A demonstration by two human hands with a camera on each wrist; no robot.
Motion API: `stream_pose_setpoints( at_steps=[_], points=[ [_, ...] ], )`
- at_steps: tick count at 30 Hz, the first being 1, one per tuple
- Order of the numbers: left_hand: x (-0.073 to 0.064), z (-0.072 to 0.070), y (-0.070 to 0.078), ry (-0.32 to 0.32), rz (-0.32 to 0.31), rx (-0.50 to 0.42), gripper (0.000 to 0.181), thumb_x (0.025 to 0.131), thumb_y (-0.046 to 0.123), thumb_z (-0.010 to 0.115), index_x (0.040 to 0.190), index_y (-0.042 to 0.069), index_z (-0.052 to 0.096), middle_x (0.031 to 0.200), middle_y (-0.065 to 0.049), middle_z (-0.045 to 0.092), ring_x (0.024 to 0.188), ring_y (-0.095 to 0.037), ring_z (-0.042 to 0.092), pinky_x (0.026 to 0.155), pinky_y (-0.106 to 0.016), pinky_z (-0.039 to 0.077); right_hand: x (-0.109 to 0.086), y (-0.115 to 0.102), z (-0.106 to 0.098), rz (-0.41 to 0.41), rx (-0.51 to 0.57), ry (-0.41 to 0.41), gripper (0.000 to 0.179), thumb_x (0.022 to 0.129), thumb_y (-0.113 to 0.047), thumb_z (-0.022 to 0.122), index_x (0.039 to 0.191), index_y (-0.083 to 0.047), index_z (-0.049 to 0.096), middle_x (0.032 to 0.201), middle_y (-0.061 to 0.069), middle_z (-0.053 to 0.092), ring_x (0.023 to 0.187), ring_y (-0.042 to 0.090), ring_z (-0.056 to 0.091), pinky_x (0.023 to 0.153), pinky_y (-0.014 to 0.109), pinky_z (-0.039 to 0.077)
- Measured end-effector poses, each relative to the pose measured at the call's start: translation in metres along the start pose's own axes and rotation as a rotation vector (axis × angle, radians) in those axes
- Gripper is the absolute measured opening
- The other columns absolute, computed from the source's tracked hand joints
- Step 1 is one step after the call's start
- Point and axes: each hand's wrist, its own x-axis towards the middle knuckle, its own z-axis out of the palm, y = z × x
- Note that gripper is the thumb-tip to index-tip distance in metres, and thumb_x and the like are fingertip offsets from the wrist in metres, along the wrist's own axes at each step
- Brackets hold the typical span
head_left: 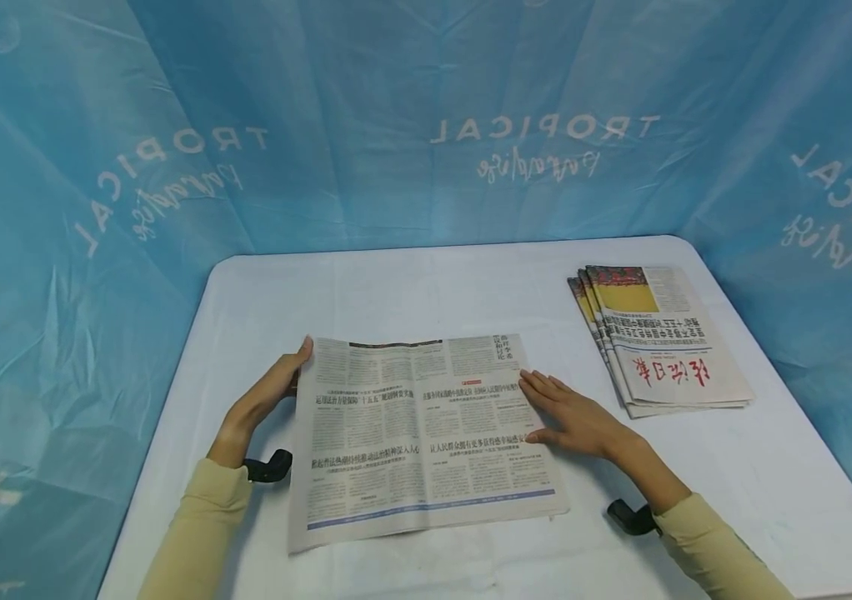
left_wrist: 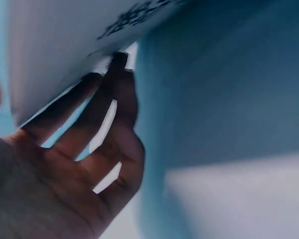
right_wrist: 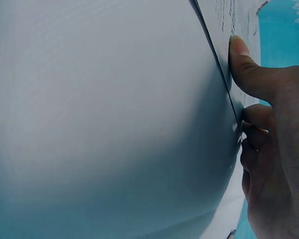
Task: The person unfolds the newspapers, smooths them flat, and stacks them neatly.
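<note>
An opened newspaper [head_left: 426,433] with dense print lies in front of me, its left side lifted a little off the table. My left hand [head_left: 268,396] holds that left edge near the upper corner. In the left wrist view the fingers of the left hand [left_wrist: 84,144] reach under the sheet, while the thumb is mostly out of frame. Across the newspaper's right edge rests my right hand [head_left: 579,417], its fingers extended over the print. The right wrist view shows the thumb of the right hand [right_wrist: 279,129] against the printed paper, beside a sheet edge.
Several folded newspapers [head_left: 654,342] are stacked at the back right of the white table [head_left: 396,292]. Blue curtains [head_left: 396,150] with mirrored lettering surround the table at the back and sides. A black wrist device [head_left: 270,467] sits at the left wrist, another [head_left: 632,518] at the right.
</note>
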Motion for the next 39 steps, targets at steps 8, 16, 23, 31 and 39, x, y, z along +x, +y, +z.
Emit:
stream_pose_setpoints(
  at_steps=[8, 16, 23, 31, 39],
  points=[
    [-0.007, -0.001, -0.016, 0.066, 0.026, 0.089, 0.045, 0.102, 0.026, 0.054, 0.129, -0.009, 0.055, 0.096, -0.016, 0.072, 0.07, -0.012, 0.062, 0.062, -0.029, 0.045, -0.011, 0.01, -0.003, 0.004, -0.016, 0.048, 0.088, 0.088, -0.053, 0.065, 0.152, -0.003, 0.031, 0.158, 0.015, 0.029, 0.144, 0.039, 0.029, 0.112, 0.051, 0.028],
    [-0.006, 0.004, -0.019, 0.178, 0.029, 0.211, 0.054, 0.096, 0.019, 0.063, 0.135, -0.014, 0.045, 0.093, -0.018, 0.073, 0.077, -0.017, 0.063, 0.063, -0.028, 0.046, -0.015, 0.018, -0.011, 0.07, 0.025, -0.023, 0.091, 0.087, -0.055, 0.065, 0.153, -0.006, 0.028, 0.16, 0.014, 0.024, 0.146, 0.039, 0.024, 0.115, 0.052, 0.024],
    [0.001, 0.014, -0.02, 0.249, 0.067, 0.339, 0.044, 0.092, 0.01, 0.067, 0.128, -0.012, 0.052, 0.083, -0.014, 0.073, 0.073, -0.016, 0.063, 0.071, -0.03, 0.045, -0.017, 0.025, -0.013, 0.036, 0.043, 0.02, 0.089, 0.085, -0.053, 0.067, 0.151, -0.004, 0.033, 0.158, 0.016, 0.029, 0.145, 0.041, 0.026, 0.113, 0.054, 0.025],
    [0.006, 0.017, -0.018, 0.281, 0.072, 0.365, 0.042, 0.091, 0.007, 0.068, 0.126, -0.011, 0.054, 0.08, -0.014, 0.073, 0.069, -0.015, 0.062, 0.066, -0.028, 0.044, -0.017, 0.03, -0.014, 0.038, 0.044, 0.027, 0.088, 0.086, -0.053, 0.067, 0.151, -0.004, 0.034, 0.158, 0.016, 0.029, 0.144, 0.042, 0.026, 0.113, 0.055, 0.025],
    [0.005, 0.017, -0.014, 0.283, 0.069, 0.461, 0.059, 0.092, 0.009, 0.066, 0.142, -0.007, 0.038, 0.085, -0.012, 0.072, 0.07, -0.014, 0.06, 0.068, -0.03, 0.044, -0.012, 0.031, -0.018, 0.021, 0.013, 0.044, 0.082, 0.086, -0.048, 0.069, 0.148, -0.003, 0.04, 0.155, 0.017, 0.035, 0.143, 0.041, 0.029, 0.113, 0.055, 0.024]
  ],
)
